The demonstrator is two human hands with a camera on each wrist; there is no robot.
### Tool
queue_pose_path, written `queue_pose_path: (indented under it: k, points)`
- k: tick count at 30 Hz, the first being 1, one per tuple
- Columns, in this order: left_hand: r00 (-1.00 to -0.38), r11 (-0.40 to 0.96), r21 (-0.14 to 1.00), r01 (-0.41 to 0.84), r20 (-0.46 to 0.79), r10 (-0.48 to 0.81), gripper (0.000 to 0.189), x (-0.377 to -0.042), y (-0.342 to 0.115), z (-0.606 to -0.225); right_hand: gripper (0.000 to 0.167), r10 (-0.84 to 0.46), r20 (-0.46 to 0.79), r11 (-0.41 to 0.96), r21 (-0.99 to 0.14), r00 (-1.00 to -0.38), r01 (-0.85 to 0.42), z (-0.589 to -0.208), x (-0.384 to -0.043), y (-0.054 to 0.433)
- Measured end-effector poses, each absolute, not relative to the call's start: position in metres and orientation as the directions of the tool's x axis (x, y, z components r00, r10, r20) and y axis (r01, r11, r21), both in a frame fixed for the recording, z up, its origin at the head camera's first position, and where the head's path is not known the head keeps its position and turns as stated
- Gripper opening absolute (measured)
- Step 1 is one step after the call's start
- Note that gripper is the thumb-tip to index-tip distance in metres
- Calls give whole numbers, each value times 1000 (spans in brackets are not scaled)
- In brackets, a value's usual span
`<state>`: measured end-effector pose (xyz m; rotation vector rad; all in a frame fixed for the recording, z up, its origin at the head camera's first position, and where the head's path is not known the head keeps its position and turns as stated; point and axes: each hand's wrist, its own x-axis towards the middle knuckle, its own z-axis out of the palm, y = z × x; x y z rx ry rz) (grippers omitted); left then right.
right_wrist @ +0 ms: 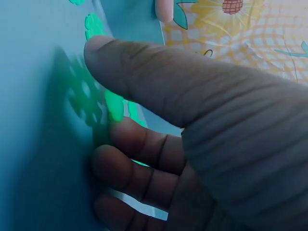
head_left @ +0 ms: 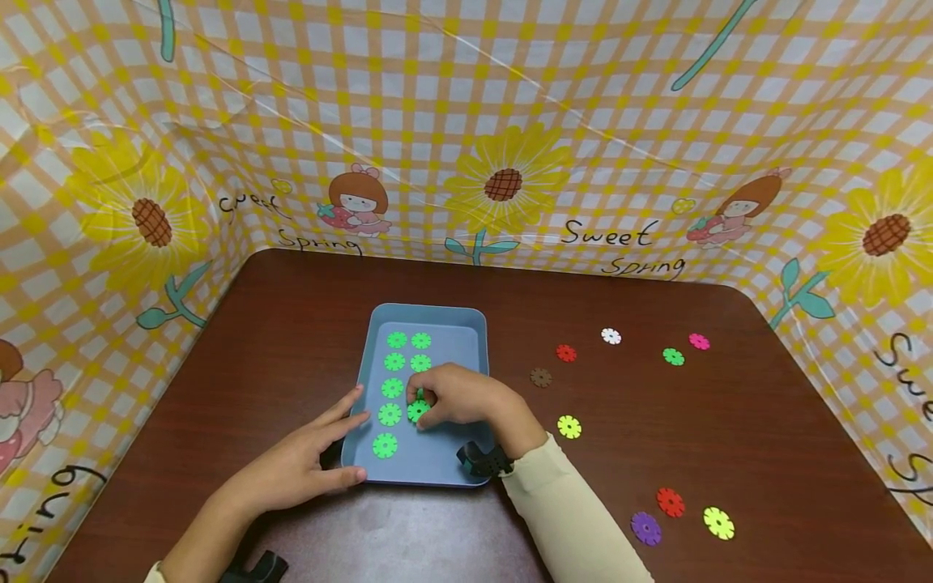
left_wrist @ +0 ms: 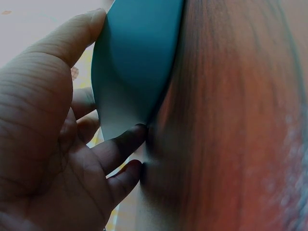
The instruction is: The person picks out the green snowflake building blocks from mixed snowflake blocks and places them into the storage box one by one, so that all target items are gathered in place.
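Note:
A blue-grey tray (head_left: pixel 452 453) lies on the table, with several green notched plastic discs (head_left: pixel 385 445) in two columns inside it. My right hand (head_left: pixel 462 394) is over the tray and pinches a green disc (head_left: pixel 419 411) between thumb and fingers, at the near end of the right column. The right wrist view shows that disc (right_wrist: pixel 113 105) tilted against the fingertips, close above the tray floor. My left hand (head_left: pixel 306 457) rests on the tray's near left corner, fingers spread and fairly straight. In the left wrist view its thumb and fingertips touch the tray's outer wall (left_wrist: pixel 134 53).
Loose discs lie on the table right of the tray: brown (head_left: pixel 541 377), red (head_left: pixel 565 353), white (head_left: pixel 611 336), green (head_left: pixel 674 356), pink (head_left: pixel 699 342) and yellow (head_left: pixel 569 427). Nearer are purple (head_left: pixel 645 529), red (head_left: pixel 670 502) and yellow (head_left: pixel 718 523) ones. A checked cloth (head_left: pixel 408 105) hangs around the table.

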<state>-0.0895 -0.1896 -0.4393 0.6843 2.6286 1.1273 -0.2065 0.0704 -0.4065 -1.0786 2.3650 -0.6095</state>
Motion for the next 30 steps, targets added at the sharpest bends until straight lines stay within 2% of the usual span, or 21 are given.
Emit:
queue_pose_path:
  k: [30]
  points:
    - [-873,597,729,335,1,488,75,-89,-189,-440,20,-744,-258,640,-540,-616,-547,-410,-205,69]
